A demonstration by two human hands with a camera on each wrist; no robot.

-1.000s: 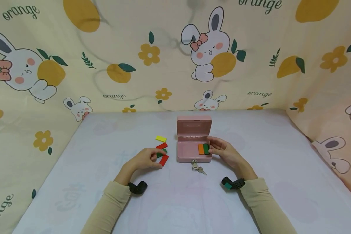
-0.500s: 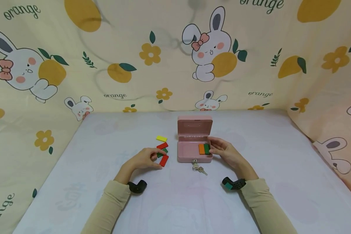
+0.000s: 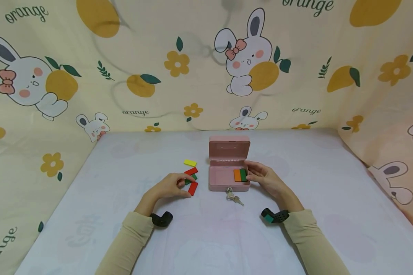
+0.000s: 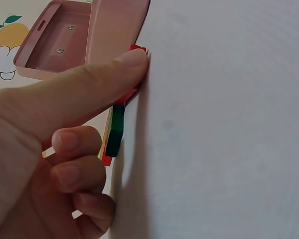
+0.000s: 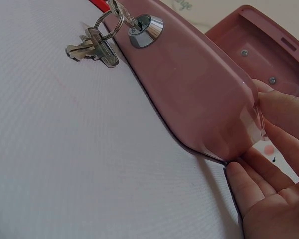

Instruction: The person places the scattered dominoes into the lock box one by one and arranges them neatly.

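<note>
From the head view, a small pink metal cash box (image 3: 221,177) stands on a white cloth-covered table (image 3: 199,236), its hinged lid (image 3: 229,149) raised. Inside, a flat orange rectangular block (image 3: 237,175) and a flat green rectangular block (image 3: 243,175) lie side by side toward the right wall; neither wrist view shows these contents. Left of the box, well apart from it, the person's left hand (image 3: 168,187) pinches a flat red rectangular block (image 3: 193,188) between thumb and index finger. Just beyond lie a second green block (image 3: 188,182), partly hidden by the fingers, a second red block (image 3: 191,171), and a bright yellow block (image 3: 190,162) farthest back.

The left wrist view adds what the head view hides: the three other fingers are curled in, and the thumb lies across the red block.

The right hand (image 3: 266,179) is loosely spread, its slightly bent fingers touching the box's right wall and rim. Only the right wrist view shows the front closely: a round silver lock (image 5: 147,31) with a key in it, and a second metal key (image 5: 92,50) hanging from the ring.
</note>
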